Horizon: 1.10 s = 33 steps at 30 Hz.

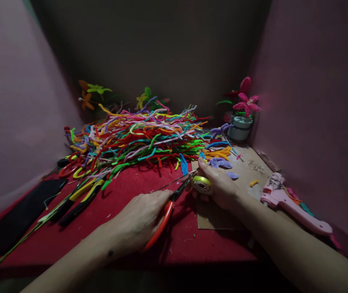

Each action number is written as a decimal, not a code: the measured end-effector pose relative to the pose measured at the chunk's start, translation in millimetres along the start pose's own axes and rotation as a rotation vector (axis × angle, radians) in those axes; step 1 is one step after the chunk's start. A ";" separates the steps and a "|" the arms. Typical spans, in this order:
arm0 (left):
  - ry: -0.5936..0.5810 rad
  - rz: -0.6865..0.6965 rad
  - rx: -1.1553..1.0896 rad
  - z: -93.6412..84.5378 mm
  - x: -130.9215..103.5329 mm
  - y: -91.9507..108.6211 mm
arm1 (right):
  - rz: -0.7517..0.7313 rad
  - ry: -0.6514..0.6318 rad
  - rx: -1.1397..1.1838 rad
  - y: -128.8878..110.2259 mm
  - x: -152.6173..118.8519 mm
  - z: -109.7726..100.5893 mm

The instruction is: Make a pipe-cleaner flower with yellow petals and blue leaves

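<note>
My left hand [143, 213] is closed around red-handled scissors [165, 221], whose dark blades point up and right. A thin dark stem [170, 182] runs from near my left hand toward my right fingertips. My right hand [221, 183] is closed on a small roll of yellow tape [202, 181], its thumb raised above the roll. The scissors' tips reach close beside the roll; whether they touch the stem or tape I cannot tell. Just behind the tips lies a blue fuzzy petal [183, 164]. Purple petals [221, 163] rest on the cardboard [213, 215] beyond my right hand.
A large heap of coloured pipe cleaners [143, 134] covers the back of the red table [125, 183]. Yellow-black pliers [84, 201] and a black flat piece [21, 213] lie left. At right are a pink glue gun [296, 209] and a pot [240, 128] with a pink flower [247, 103].
</note>
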<state>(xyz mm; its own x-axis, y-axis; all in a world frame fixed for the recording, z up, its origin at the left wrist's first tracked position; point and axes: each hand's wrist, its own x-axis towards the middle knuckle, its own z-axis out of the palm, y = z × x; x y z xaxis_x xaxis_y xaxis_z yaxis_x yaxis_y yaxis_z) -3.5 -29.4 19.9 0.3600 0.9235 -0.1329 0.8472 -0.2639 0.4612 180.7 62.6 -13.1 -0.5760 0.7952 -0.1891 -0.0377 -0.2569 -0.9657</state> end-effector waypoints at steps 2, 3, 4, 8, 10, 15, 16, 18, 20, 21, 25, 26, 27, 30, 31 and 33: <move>0.010 0.003 -0.042 -1.1 -0.5 -0.3 | -0.009 0.019 -0.026 0.1 -0.5 0.0; 0.015 0.004 -0.061 -1.6 -0.8 -0.5 | -0.014 0.029 -0.040 0.0 -0.9 0.2; 0.017 0.004 -0.078 -2.1 -1.1 -0.7 | -0.018 0.035 -0.054 -0.3 -1.2 0.6; -0.012 0.017 -0.132 -4.2 -3.0 -2.5 | -0.006 -0.010 -0.014 -0.6 -1.0 0.7; -0.018 0.039 -0.154 -5.2 -4.1 -4.5 | 0.009 -0.060 0.017 0.2 -0.2 -0.8; -0.017 0.079 -0.169 -6.7 -6.1 -8.3 | 0.017 -0.137 -0.026 1.0 1.0 -3.7; -0.021 0.078 -0.169 -6.9 -6.4 -8.5 | 0.020 -0.146 -0.016 0.7 0.9 -3.4; -0.037 0.069 -0.183 -7.1 -7.2 -8.7 | 0.028 -0.163 0.023 0.0 0.6 -2.0; -0.057 0.062 -0.226 -6.3 -8.2 -9.2 | 0.035 -0.183 0.073 -0.5 -0.1 -0.4; -0.065 0.056 -0.262 -5.3 -8.8 -9.6 | 0.033 -0.191 0.099 -0.7 -0.5 0.3; -0.091 -0.006 -0.492 1.0 -10.7 -10.5 | 0.022 -0.198 0.182 -3.0 -2.8 1.3; -0.108 -0.036 -0.560 2.6 -11.1 -10.1 | 0.018 -0.205 0.188 -4.0 -3.5 1.4; -0.130 -0.064 -0.617 3.9 -11.4 -9.4 | 0.008 -0.210 0.190 -5.2 -4.2 1.4; -0.173 -0.104 -0.694 6.2 -12.7 -7.2 | -0.056 -0.215 0.153 -7.7 -5.7 2.3; -0.177 -0.102 -0.701 6.6 -13.1 -6.9 | -0.077 -0.202 0.136 -7.9 -5.9 2.8; -0.168 -0.090 -0.710 7.3 -14.2 -7.1 | -0.094 -0.162 0.106 -7.3 -6.1 4.1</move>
<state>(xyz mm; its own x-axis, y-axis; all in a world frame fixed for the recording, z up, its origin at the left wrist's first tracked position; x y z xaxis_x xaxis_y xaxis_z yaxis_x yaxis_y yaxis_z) -11.8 -42.6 12.1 0.4043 0.8627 -0.3037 0.4396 0.1079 0.8917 181.2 57.3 -4.2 -0.6894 0.7219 -0.0597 -0.1781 -0.2488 -0.9520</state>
